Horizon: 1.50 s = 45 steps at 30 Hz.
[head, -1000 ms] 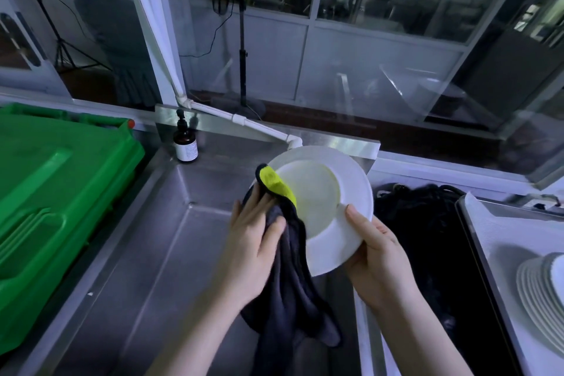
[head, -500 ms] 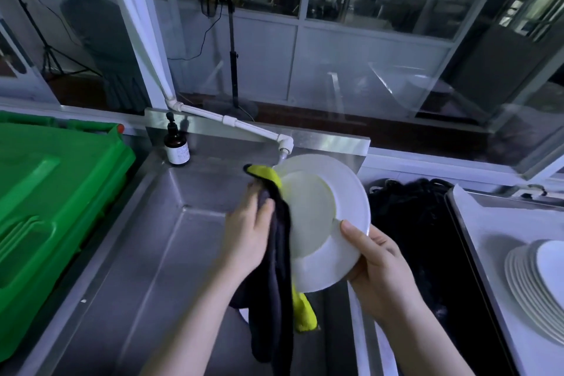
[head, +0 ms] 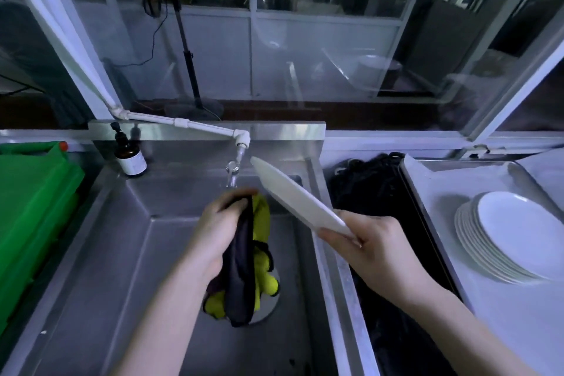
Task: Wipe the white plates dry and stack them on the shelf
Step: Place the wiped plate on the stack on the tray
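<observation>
Before you a stainless steel sink surface [head: 91, 268], brown glass pump bottle [head: 129, 156] upright on its back left corner, at your right a flat white surface [head: 503, 330] carrying a stack of round white plates [head: 515, 235]

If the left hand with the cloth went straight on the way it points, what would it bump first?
Probably the tap nozzle, just beyond the left hand gripping the cloth. Depth is unclear, so it might pass underneath and reach the sink's back wall instead.
</observation>
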Each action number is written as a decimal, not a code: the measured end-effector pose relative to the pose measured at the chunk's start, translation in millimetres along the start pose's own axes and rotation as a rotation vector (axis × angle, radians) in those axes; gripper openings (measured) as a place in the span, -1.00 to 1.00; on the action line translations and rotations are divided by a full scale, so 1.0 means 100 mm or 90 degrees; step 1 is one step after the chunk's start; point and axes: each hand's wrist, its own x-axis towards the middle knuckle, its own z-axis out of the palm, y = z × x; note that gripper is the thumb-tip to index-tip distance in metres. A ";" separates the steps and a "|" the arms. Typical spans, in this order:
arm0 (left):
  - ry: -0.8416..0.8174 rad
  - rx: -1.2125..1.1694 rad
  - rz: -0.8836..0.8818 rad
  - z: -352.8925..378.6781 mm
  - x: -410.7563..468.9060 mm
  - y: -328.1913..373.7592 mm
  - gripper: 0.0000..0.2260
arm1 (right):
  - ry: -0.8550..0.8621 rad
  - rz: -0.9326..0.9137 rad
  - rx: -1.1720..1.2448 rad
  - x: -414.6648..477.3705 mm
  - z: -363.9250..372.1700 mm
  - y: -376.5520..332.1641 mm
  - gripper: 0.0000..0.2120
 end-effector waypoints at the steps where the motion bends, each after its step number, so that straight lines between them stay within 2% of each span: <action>1: -0.041 -0.051 -0.044 0.06 -0.02 0.05 -0.83 | -0.008 -0.025 -0.043 -0.05 -0.03 0.01 -0.84; 4: -0.114 -0.119 -0.129 0.22 -0.07 0.07 -0.44 | -0.059 -0.122 -0.191 -0.22 -0.14 0.10 -0.64; 6: -0.165 -0.076 -0.137 0.35 -0.11 0.05 -0.39 | -0.093 -0.175 -0.285 -0.34 -0.24 0.23 -0.53; 9: -0.203 0.024 -0.122 0.53 -0.18 0.03 -0.53 | -0.128 -0.198 -0.335 -0.50 -0.49 0.42 -0.57; 13: -0.168 0.066 -0.059 0.98 -0.25 -0.06 -0.92 | -0.164 -0.124 -0.335 -0.68 -0.81 0.68 -0.63; 15: -0.142 0.035 -0.062 1.22 -0.29 -0.13 -0.88 | -0.214 -0.048 -0.311 -0.75 -0.95 0.82 -0.56; 17: -0.134 0.017 -0.068 1.44 -0.32 -0.21 -0.88 | -0.253 0.068 -0.236 -0.85 -1.17 0.97 -0.41; 18: -0.134 0.015 -0.068 1.54 -0.33 -0.24 -0.88 | -0.236 0.128 -0.182 -0.91 -1.31 1.06 -0.32; 20: -0.126 0.002 -0.073 1.75 -0.36 -0.28 -0.88 | -0.106 0.256 -0.045 -1.04 -1.59 1.23 -0.24; 21: -0.123 -0.005 -0.077 1.86 -0.38 -0.30 -0.85 | -0.006 0.334 0.042 -1.11 -1.72 1.31 -0.29; 23: -0.139 -0.011 -0.075 2.11 -0.42 -0.33 -0.85 | 0.172 0.488 0.224 -1.20 -1.89 1.46 -0.52; 25: -0.160 -0.003 -0.065 2.40 -0.44 -0.38 -0.86 | 0.250 0.563 0.325 -1.25 -1.98 1.61 -0.76; 27: -0.169 0.011 -0.050 2.72 -0.45 -0.43 -0.86 | 0.284 0.566 0.322 -1.34 -2.10 1.76 -0.82; 31: -0.214 0.059 0.025 3.40 -0.47 -0.53 -0.81 | 0.372 0.579 0.288 -1.58 -2.45 2.18 -0.71; 33: -0.205 0.090 0.053 3.71 -0.48 -0.60 -0.78 | 0.408 0.590 0.284 -1.70 -2.65 2.44 -0.75; 35: -0.205 0.109 0.060 3.98 -0.49 -0.67 -0.75 | 0.414 0.599 0.272 -1.81 -2.81 2.70 -0.83; 40: -0.271 0.217 0.072 4.39 -0.41 -0.80 -0.55 | 0.427 0.609 0.246 -1.97 -3.06 3.16 -0.71; 43: -0.297 0.273 0.088 4.56 -0.32 -0.85 -0.46 | 0.420 0.632 0.219 -1.99 -3.12 3.40 -0.75; 45: -0.281 0.299 0.085 4.65 -0.27 -0.86 -0.41 | 0.396 0.642 0.177 -1.97 -3.12 3.53 -0.84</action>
